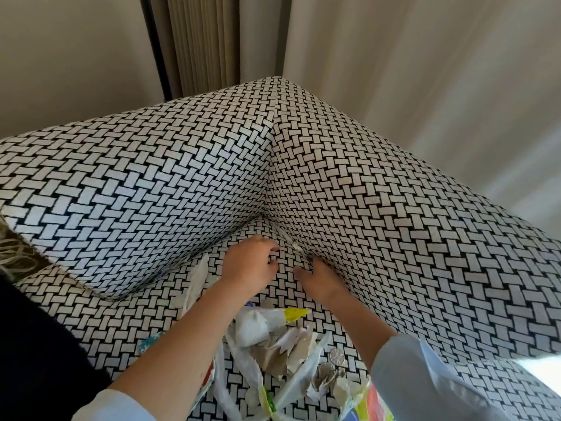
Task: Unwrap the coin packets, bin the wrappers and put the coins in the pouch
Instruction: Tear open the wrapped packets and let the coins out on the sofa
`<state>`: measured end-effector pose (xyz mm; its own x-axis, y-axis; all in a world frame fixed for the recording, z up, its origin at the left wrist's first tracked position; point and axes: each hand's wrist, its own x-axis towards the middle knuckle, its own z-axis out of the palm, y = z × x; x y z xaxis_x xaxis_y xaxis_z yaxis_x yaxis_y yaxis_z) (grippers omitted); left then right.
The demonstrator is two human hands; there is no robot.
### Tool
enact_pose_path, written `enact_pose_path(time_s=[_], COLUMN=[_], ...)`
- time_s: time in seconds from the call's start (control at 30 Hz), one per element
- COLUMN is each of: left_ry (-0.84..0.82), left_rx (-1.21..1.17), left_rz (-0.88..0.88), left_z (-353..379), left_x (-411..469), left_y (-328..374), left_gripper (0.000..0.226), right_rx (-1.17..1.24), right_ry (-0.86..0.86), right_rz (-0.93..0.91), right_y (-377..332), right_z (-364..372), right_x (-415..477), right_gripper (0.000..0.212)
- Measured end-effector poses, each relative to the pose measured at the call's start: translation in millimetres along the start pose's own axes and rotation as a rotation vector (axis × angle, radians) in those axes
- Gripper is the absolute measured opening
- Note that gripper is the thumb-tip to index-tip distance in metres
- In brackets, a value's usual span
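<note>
A sofa (151, 177) with a black and white woven pattern fills most of the view; its two padded sides meet in a corner. Behind it stands a plain beige wall (60, 56) and a pleated beige curtain (200, 41) beside a dark upright strip (156, 47). The pale surface (425, 71) on the right catches soft light.
</note>
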<state>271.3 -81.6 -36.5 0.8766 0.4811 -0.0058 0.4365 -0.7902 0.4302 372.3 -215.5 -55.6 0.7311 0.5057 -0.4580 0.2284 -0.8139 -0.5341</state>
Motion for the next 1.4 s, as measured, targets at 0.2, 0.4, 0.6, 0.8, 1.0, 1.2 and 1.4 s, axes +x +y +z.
enact_pose_path(time_s=[0.2,0.4,0.6,0.8,1.0,1.2,1.4], left_ry=[-0.053,-0.070,0.031,0.004,0.010,0.102,0.175], left_rx=[0.033,0.012,0.189,0.161,0.117,0.111,-0.038], left_rz=[0.036,0.066,0.054,0.004,-0.070,-0.034,0.005], left_z=[19.9,35.1,57.0,58.9,60.1,63.6,60.9], left_x=[25.6,59.2,76.4,98.5,109.6,100.9,92.8], left_y=[-7.7,-16.0,-17.5,-25.3,-21.7,-21.2,-20.7], left_gripper=[0.057,0.054,0.046,0.038,0.023,0.025,0.015], right_rx=[0.081,0.250,0.348,0.080,0.114,-0.007,0.082], right_ry=[-0.023,-0.116,-0.140,0.023,-0.182,0.445,0.512], right_rz=[0.049,0.043,0.096,0.197,0.297,0.199,0.196], right_y=[-4.0,-5.9,-7.2,-31.8,-45.9,-30.9,-23.6], right_z=[5.8,5.0,9.9,12.3,-4.2,40.2,43.0], right_x=[27.1,51.2,63.7,65.4,74.6,61.3,65.1], right_gripper=[0.034,0.015,0.028,0.043,0.028,0.041,0.043])
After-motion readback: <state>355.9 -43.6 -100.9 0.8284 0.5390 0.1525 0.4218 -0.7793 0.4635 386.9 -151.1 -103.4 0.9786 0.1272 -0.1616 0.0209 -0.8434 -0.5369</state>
